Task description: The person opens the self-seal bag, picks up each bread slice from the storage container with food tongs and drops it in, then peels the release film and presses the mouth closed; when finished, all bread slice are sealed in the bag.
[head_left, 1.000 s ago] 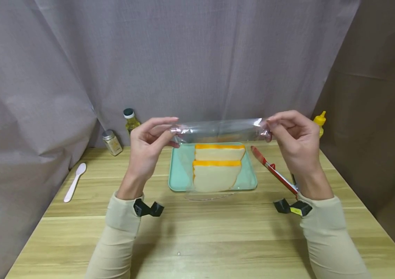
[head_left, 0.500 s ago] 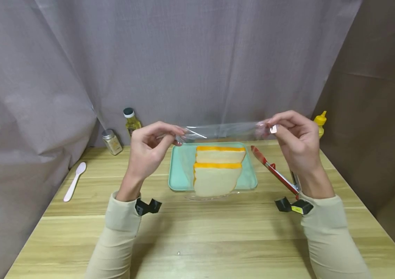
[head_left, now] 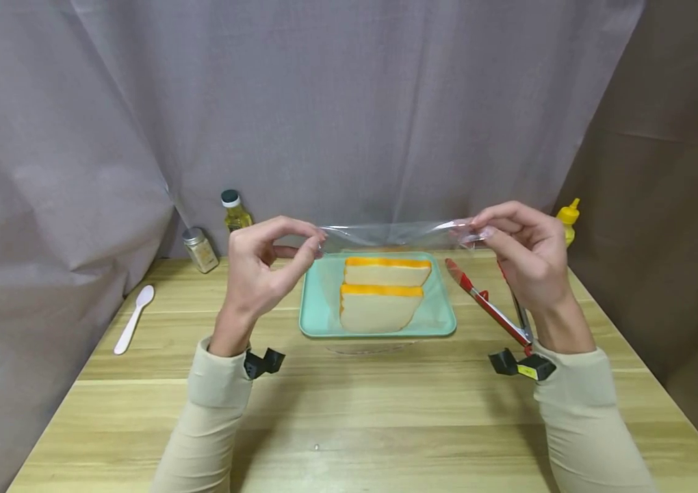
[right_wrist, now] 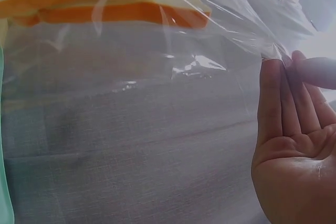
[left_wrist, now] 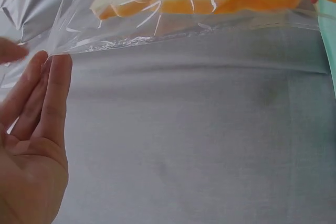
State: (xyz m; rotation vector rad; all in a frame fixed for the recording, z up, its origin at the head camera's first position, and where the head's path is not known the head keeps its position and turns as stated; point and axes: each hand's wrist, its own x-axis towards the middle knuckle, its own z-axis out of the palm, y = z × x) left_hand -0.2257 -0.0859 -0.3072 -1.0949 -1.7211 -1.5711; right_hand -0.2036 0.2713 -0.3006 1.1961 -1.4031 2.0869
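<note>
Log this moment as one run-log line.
left hand: pinches clear plastic bag | right hand: pinches bag's other end | bread slices: on teal tray | tongs: on table

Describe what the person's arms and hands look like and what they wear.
Both arms are covered by long, snug, cream-beige sleeves that end at the wrists. The left hand and right hand are bare: no gloves, rings or watch show. A small black camera mount sits under the left wrist. A matching black mount under the right wrist carries a yellow label. No cables are visible.
</note>
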